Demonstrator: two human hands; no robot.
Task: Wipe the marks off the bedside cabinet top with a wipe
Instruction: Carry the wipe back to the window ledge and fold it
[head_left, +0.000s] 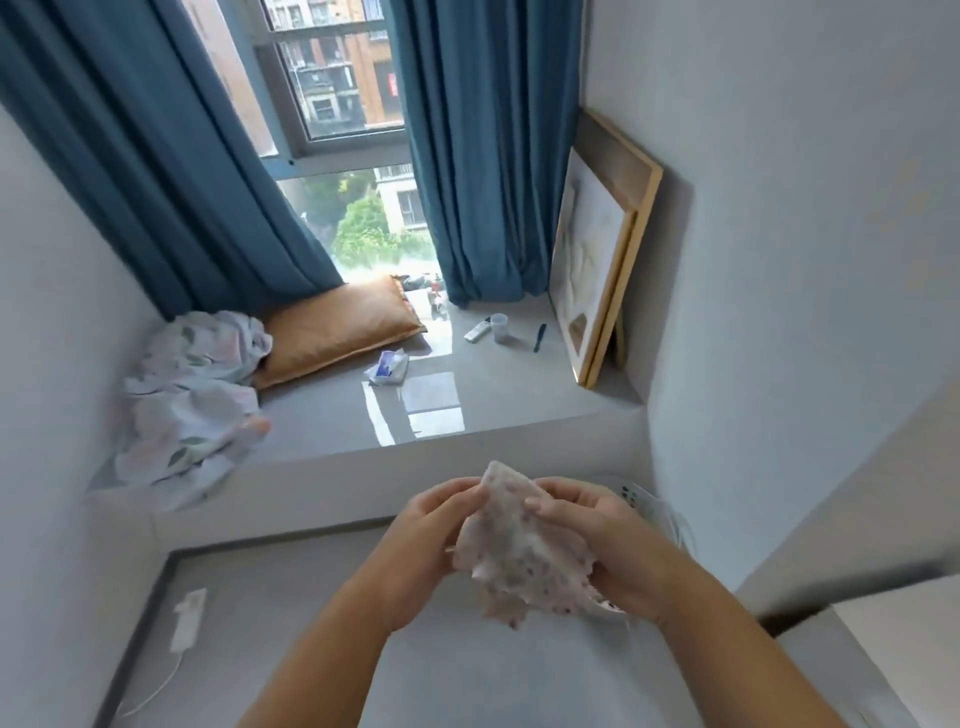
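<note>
A crumpled white wipe (519, 551) with small pink and purple spots hangs between both hands above the grey bedside cabinet top (291, 613). My left hand (421, 540) pinches its left edge. My right hand (597, 540) grips its right side, thumb on top. Marks on the cabinet top are too faint to make out.
A white charger with its cable (188, 618) lies at the cabinet's left edge. A white round object (641, 499) peeks out behind my right hand. On the window ledge lie a tissue pack (388, 369), orange pillow (337, 327), blanket (192, 395), remote, cup and leaning picture frames (602, 260).
</note>
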